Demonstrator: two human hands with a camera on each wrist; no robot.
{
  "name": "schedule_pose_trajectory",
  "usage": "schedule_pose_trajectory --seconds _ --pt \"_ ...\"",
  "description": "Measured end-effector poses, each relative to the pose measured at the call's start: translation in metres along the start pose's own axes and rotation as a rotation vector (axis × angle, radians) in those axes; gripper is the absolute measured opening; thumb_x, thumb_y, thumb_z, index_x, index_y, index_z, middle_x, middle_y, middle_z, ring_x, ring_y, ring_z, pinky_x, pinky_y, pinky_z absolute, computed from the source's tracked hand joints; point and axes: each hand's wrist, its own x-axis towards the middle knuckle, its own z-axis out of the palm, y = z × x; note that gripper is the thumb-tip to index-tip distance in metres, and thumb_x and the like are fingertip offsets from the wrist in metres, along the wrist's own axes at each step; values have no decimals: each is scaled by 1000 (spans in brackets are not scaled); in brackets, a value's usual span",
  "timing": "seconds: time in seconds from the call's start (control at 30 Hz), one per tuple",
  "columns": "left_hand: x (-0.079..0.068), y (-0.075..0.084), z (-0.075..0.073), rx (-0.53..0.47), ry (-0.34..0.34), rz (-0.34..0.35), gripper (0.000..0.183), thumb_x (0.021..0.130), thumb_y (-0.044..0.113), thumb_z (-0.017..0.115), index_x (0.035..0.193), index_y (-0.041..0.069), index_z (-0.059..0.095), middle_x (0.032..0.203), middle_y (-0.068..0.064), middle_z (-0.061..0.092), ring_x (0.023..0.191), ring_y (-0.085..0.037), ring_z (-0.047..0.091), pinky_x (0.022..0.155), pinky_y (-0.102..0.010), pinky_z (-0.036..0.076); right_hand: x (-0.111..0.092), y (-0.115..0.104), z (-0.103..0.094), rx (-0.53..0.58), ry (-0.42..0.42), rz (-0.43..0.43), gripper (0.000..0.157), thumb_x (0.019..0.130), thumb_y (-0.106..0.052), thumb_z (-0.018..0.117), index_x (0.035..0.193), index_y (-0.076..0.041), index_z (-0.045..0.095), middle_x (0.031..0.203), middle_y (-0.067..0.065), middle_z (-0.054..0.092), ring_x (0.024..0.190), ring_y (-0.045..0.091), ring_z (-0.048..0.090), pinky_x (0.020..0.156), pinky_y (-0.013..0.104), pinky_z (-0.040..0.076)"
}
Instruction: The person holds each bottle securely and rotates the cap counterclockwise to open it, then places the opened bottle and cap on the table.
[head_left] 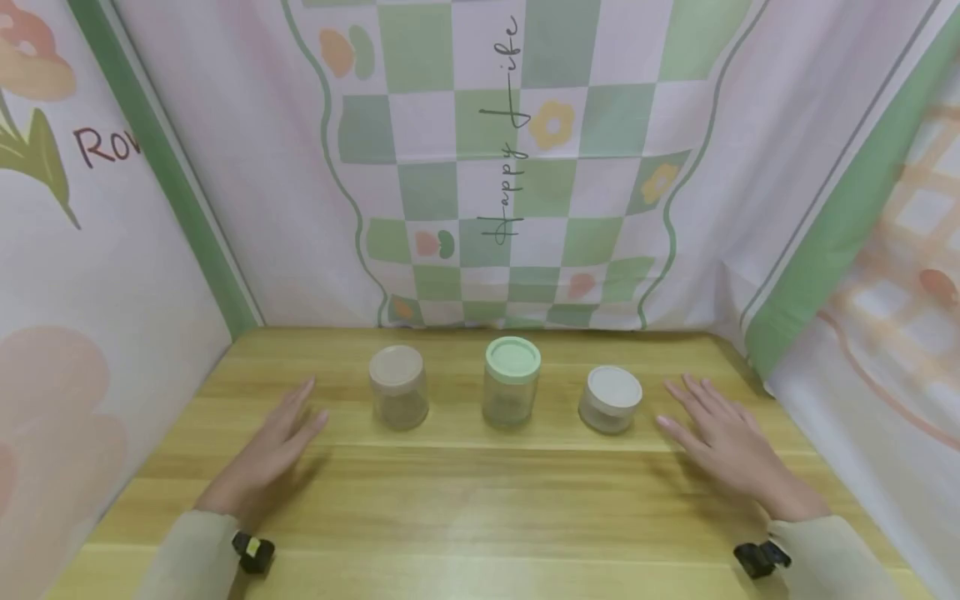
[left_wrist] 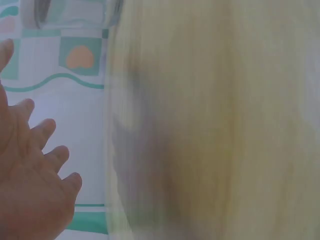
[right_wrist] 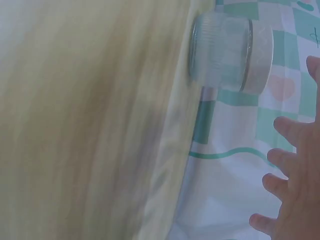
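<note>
Three clear jars stand upright in a row across the wooden table. The left jar point(head_left: 400, 390) has a beige lid, and the tall middle jar point(head_left: 511, 383) a pale green one. Shortest is the right jar point(head_left: 611, 400), topped with a white lid; the right wrist view shows a lidded jar point(right_wrist: 227, 54) beyond the fingers. My left hand point(head_left: 266, 450) is held left of the beige-lidded jar, fingers spread and holding nothing. To the right of the white-lidded jar, my right hand point(head_left: 723, 442) also has its fingers extended, with a gap between fingertips and jar.
The wooden table point(head_left: 450, 500) runs back to a checkered curtain point(head_left: 495, 192) with green and white squares. Printed fabric walls, the left wall point(head_left: 82, 333) and the right wall point(head_left: 892, 333), close in both sides. Both sleeves carry a small black device near the wrist.
</note>
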Motion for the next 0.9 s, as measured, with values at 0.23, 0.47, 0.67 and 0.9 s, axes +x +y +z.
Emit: schedule_pose_trajectory --seconds 0.23,0.47,0.67,0.9 --pt "5 9 4 -160 -39 -55 75 105 44 47 162 28 1 166 -18 -2 147 -50 0 104 -81 4 8 -13 -2 0 47 -50 66 104 -41 52 157 -8 31 162 26 16 145 51 14 105 80 12" --pt "17 11 20 -248 -61 1 82 102 38 59 162 28 3 167 -11 4 147 -48 10 108 -75 13 18 -30 -4 12 40 -91 64 104 -41 53 155 -8 35 161 25 19 145 50 17 106 79 13" --pt "32 13 34 -382 -55 31 91 96 33 69 162 16 8 166 -16 10 145 -47 20 114 -63 20 23 -40 -3 5 63 -133 61 104 -39 53 156 -13 35 161 25 22 145 49 19 105 79 16" --pt "51 21 53 -483 -15 -4 99 86 29 81 160 12 17 163 -18 18 147 -40 21 118 -55 20 31 -52 -1 18 62 -164 61 104 -40 53 156 -13 36 161 23 21 146 48 19 107 77 16"
